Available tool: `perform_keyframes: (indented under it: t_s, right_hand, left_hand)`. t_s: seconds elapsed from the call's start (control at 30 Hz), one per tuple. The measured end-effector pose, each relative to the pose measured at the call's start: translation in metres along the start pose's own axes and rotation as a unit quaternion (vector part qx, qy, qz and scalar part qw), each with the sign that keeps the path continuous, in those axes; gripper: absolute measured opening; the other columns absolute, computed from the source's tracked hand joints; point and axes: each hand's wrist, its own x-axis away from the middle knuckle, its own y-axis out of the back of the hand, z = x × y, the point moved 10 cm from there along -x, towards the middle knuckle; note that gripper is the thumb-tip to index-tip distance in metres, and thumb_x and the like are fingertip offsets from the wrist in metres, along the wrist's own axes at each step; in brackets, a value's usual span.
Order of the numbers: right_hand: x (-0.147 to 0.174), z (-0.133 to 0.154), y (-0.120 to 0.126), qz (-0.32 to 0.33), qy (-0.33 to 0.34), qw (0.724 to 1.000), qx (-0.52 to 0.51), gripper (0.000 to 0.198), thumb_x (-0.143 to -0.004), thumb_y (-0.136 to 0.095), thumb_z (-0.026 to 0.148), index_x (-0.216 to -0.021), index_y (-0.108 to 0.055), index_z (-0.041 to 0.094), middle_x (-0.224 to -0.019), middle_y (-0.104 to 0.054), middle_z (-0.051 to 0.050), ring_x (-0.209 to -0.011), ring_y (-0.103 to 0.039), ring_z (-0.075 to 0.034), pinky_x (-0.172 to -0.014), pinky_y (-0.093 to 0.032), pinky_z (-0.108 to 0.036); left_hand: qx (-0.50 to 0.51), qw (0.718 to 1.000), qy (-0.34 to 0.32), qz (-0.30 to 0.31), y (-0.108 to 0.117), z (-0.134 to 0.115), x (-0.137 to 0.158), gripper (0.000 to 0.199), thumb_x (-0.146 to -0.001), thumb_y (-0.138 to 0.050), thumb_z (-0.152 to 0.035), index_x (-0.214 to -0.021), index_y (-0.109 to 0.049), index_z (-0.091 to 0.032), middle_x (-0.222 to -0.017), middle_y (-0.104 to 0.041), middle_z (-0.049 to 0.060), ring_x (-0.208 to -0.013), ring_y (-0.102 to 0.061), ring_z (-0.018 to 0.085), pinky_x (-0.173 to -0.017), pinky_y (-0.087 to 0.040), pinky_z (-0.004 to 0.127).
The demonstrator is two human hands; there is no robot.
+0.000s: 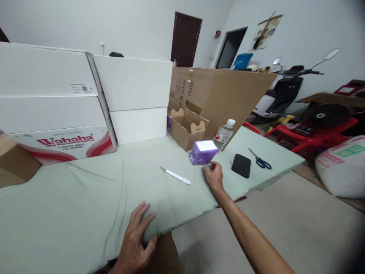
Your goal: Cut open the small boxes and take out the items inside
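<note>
My left hand [138, 238] is open near the front edge of the table, fingers spread over the green cloth and holding nothing. My right hand [214, 175] reaches to the front of a purple printed box [202, 155] with a white top. Its fingers are loosely curled, thumb and index tips apart, with nothing visible between them; whether they touch the box I cannot tell. Between the hands lies a white craft knife [175, 176] with a thin metal blade. Right of my right hand are a black phone [241, 165] and dark-handled scissors [261, 160], opened slightly.
A clear water bottle [224, 134] stands behind the purple box, beside an open brown carton [186, 131]. White cartons [137, 85] and a Wahaha carton [68, 144] are stacked at the back left. A large cardboard sheet [222, 89] stands behind. Another brown box [17, 163] sits far left.
</note>
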Motion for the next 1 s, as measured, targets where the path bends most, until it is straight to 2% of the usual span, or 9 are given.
perform_keyframes:
  t_s: [0.13,0.2,0.3,0.43,0.57,0.7,0.83,0.9,1.0]
  right_hand:
    - [0.004,0.013,-0.009,0.021,0.019,0.998,0.064,0.045,-0.076,-0.063,0.05,-0.108,-0.062,0.019,-0.116,-0.068,-0.015,-0.106,-0.062,-0.03,-0.101,-0.046,-0.046]
    - [-0.002,0.02,-0.017,0.031,0.018,0.995,0.095,0.049,-0.077,-0.063,0.053,-0.112,-0.062,0.019,-0.121,-0.068,-0.015,-0.107,-0.062,-0.03,-0.099,-0.045,-0.045]
    - [-0.014,0.029,-0.033,0.048,0.013,0.989,0.14,0.045,-0.078,-0.066,0.053,-0.108,-0.065,0.019,-0.119,-0.07,-0.014,-0.109,-0.061,-0.032,-0.101,-0.042,-0.047]
    - [-0.023,0.041,-0.051,0.053,0.007,0.981,0.185,0.04,-0.082,-0.065,0.049,-0.105,-0.068,0.017,-0.119,-0.07,-0.019,-0.118,-0.058,-0.037,-0.105,-0.037,-0.052]
    - [-0.018,0.048,-0.058,0.048,0.005,0.978,0.201,0.042,-0.085,-0.062,0.048,-0.107,-0.07,0.014,-0.122,-0.068,-0.024,-0.123,-0.055,-0.041,-0.107,-0.034,-0.055]
    - [-0.008,0.05,-0.057,0.038,0.004,0.982,0.184,0.069,-0.079,-0.068,0.055,-0.129,-0.061,0.008,-0.135,-0.061,-0.028,-0.13,-0.052,-0.043,-0.111,-0.033,-0.056]
    - [-0.012,0.052,-0.06,0.024,0.007,0.99,0.137,0.109,-0.075,-0.07,0.063,-0.16,-0.027,0.01,-0.163,-0.034,-0.028,-0.148,-0.036,-0.041,-0.116,-0.031,-0.056]
    - [-0.021,0.053,-0.063,0.021,0.009,0.994,0.107,0.12,-0.071,-0.071,0.066,-0.164,-0.015,0.014,-0.169,-0.023,-0.025,-0.154,-0.028,-0.038,-0.118,-0.03,-0.054]
    - [-0.036,0.053,-0.065,0.016,0.008,0.998,0.068,0.129,-0.066,-0.074,0.067,-0.165,-0.008,0.017,-0.171,-0.019,-0.023,-0.155,-0.025,-0.037,-0.12,-0.028,-0.055]
  left_hand:
    - [0.017,1.0,0.003,-0.004,0.001,0.001,0.0,0.047,-0.083,-0.06,-0.013,-0.128,-0.066,-0.024,-0.148,-0.059,0.016,-0.143,-0.051,0.038,-0.107,-0.055,0.06]
    - [0.025,1.0,-0.001,-0.009,0.002,0.0,-0.001,0.048,-0.083,-0.06,-0.013,-0.129,-0.066,-0.024,-0.147,-0.059,0.016,-0.143,-0.051,0.037,-0.106,-0.055,0.06]
    - [0.026,1.0,-0.003,-0.012,0.003,-0.001,-0.001,0.048,-0.083,-0.06,-0.012,-0.129,-0.065,-0.024,-0.146,-0.06,0.016,-0.143,-0.051,0.037,-0.106,-0.055,0.06]
    - [0.029,1.0,-0.002,-0.012,0.002,0.0,0.0,0.047,-0.082,-0.06,-0.012,-0.128,-0.066,-0.024,-0.146,-0.061,0.016,-0.143,-0.051,0.036,-0.106,-0.055,0.059]
    - [0.03,0.999,-0.003,-0.014,0.001,0.001,0.001,0.046,-0.082,-0.06,-0.012,-0.127,-0.066,-0.023,-0.145,-0.061,0.016,-0.144,-0.051,0.036,-0.107,-0.053,0.06]
    - [0.03,0.999,-0.012,-0.02,0.001,0.0,0.001,0.046,-0.083,-0.06,-0.012,-0.127,-0.065,-0.023,-0.144,-0.062,0.016,-0.144,-0.051,0.036,-0.107,-0.054,0.06]
    - [0.033,0.999,-0.019,-0.021,0.002,-0.002,0.0,0.046,-0.082,-0.059,-0.012,-0.126,-0.064,-0.023,-0.143,-0.063,0.016,-0.142,-0.052,0.036,-0.104,-0.055,0.061]
    - [0.033,0.999,-0.017,-0.023,0.003,-0.001,0.0,0.047,-0.081,-0.059,-0.011,-0.127,-0.064,-0.024,-0.143,-0.063,0.016,-0.142,-0.053,0.036,-0.104,-0.055,0.061]
    - [0.037,0.999,-0.018,-0.028,0.002,0.001,0.0,0.049,-0.081,-0.059,-0.011,-0.128,-0.063,-0.024,-0.143,-0.063,0.016,-0.142,-0.053,0.036,-0.104,-0.055,0.061]
